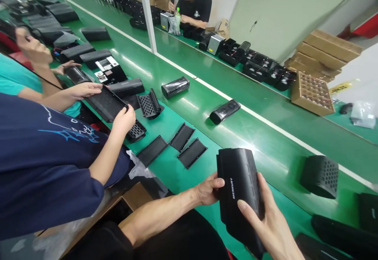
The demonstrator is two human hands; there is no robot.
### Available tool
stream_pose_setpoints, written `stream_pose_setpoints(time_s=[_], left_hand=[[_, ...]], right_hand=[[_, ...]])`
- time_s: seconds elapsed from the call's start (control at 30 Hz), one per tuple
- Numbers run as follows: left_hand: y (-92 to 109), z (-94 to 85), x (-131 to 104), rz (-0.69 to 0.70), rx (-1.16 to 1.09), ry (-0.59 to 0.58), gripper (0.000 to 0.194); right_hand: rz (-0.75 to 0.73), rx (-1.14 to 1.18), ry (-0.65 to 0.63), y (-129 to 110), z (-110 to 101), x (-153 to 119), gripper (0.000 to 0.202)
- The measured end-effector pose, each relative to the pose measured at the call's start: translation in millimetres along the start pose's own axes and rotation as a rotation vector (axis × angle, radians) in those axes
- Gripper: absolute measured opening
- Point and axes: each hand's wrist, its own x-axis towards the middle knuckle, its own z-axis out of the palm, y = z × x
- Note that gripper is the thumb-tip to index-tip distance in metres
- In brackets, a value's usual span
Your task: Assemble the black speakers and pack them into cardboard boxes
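A black speaker housing (240, 185) with white MERKURY lettering is held upright between my two hands at the front of the green bench. My left hand (209, 190) grips its left edge, thumb on the front face. On the opposite side, my right hand (270, 216) wraps around the housing with its thumb pressed on the front. The fingers behind it are hidden. To the left of the housing lie several flat black panels (193, 152) on the bench. A black speaker unit with a honeycomb-patterned end (320, 176) rests to the right.
Beside me on the left, a co-worker in a navy shirt (44, 165) holds a black panel (106, 102). Two black speakers (226, 111) lie on the green conveyor. More dark housings (342, 232) sit at lower right. A divided carton (313, 93) stands across the line.
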Motion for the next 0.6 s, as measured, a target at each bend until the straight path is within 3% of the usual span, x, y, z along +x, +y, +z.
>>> stream_pose_setpoints(time_s=[0.27, 0.47, 0.57, 0.6], left_hand=[[-8.8, -7.5, 4.0, 0.027, -0.066, 0.064, 0.057], [-22.7, -18.1, 10.3, -0.074, -0.194, 0.094, 0.078], [-22.7, -17.5, 10.1, -0.099, -0.189, 0.11, 0.078], [-21.7, -16.4, 9.3, -0.085, -0.164, 0.166, 0.074]], right_hand=[[0.01, -0.002, -0.069, 16.5, 0.6, 10.6, 0.106], [0.052, 0.016, -0.122, 19.8, -2.2, 12.7, 0.103], [0.09, 0.038, -0.172, 21.1, -4.9, 15.3, 0.108], [0.098, 0.044, -0.188, 21.7, -5.8, 16.3, 0.11]])
